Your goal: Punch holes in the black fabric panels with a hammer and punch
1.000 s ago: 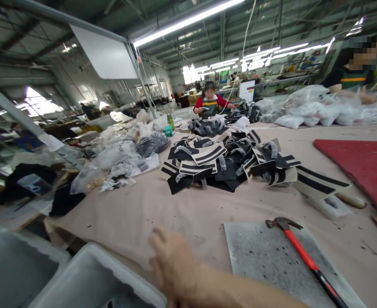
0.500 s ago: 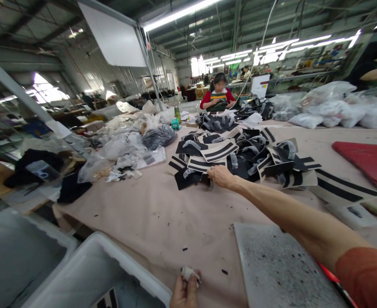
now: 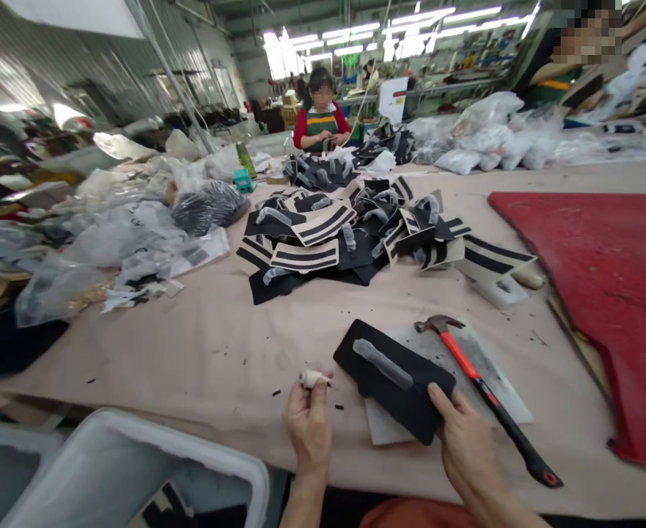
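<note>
My left hand (image 3: pixel 309 425) pinches a small white wrapped piece (image 3: pixel 312 378) between thumb and fingers; its exact kind is unclear. In my right hand (image 3: pixel 465 436) is a flat black panel (image 3: pixel 410 407), gripped at its near right corner and tilted. A strap handle in clear wrap (image 3: pixel 382 363) runs along its face. The panel hangs partly over a grey speckled slab (image 3: pixel 497 365). A claw hammer (image 3: pixel 468 359) with a red and black handle lies across that slab, right of the panel. Beyond my hands is a heap of similar panels (image 3: pixel 305 255), some showing cream backs with black strips.
White plastic bins (image 3: pixel 240 458) stand at the lower left, one with striped panels inside. Clear bags (image 3: pixel 130 235) crowd the left side; more bags (image 3: pixel 493 121) lie at the back. A red sheet (image 3: pixel 592 293) covers the right. A person (image 3: pixel 321 121) works across the table.
My right hand has come back from the heap with a black panel. My left hand still holds the white piece. The view has shifted right, bringing the hammer into sight.
</note>
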{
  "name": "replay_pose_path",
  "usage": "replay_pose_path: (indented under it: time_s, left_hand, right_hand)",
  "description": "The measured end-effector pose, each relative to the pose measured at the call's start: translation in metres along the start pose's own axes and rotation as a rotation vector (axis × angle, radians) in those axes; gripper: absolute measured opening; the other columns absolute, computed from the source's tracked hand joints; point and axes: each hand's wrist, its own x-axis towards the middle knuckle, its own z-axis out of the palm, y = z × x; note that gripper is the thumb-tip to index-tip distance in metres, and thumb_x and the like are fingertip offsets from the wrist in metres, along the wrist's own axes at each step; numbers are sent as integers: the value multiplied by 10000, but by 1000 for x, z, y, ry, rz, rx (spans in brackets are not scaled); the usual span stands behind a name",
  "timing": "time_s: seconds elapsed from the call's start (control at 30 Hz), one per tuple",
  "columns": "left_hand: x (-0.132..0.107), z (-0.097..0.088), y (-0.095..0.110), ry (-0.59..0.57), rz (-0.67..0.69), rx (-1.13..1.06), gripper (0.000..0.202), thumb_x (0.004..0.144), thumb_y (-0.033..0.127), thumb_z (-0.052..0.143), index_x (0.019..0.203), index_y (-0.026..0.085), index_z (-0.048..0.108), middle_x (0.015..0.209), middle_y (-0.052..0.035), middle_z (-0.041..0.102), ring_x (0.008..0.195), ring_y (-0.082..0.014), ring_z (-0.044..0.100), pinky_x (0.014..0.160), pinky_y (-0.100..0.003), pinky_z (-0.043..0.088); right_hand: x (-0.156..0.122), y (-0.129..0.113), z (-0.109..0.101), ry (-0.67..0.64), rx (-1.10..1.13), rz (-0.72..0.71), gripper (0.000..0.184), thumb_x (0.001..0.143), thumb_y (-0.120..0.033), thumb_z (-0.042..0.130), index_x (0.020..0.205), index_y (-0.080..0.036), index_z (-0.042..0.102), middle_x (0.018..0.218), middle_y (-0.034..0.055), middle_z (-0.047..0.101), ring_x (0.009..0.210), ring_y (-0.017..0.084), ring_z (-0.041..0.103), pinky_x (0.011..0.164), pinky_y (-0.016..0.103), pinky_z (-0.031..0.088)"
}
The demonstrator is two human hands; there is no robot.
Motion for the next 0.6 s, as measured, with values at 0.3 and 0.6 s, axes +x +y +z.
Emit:
replay_pose_path:
  time_s: [0.3,0.6]
  left_hand:
    - [-3,78,-12,-36,51,-12,282,854,402,639,940,148,724,926,-98,777,834,-202,720,761,-288,557]
    - [-22,63,-4,-122,159,41,278,890,410,634,985,161,714,965,-92,774,896,-219,728,810,-309,563]
  right_hand:
    - [-38,51,-34,-115,429,333,599,640,-420,874,1158,-209,658,1064,51,752,1035,273,696,890,399,583]
    - [-29,38,-34,0,373,414,675,556,-479,891,1104,-186,627,988,60,753,881,263,720,731,367,599]
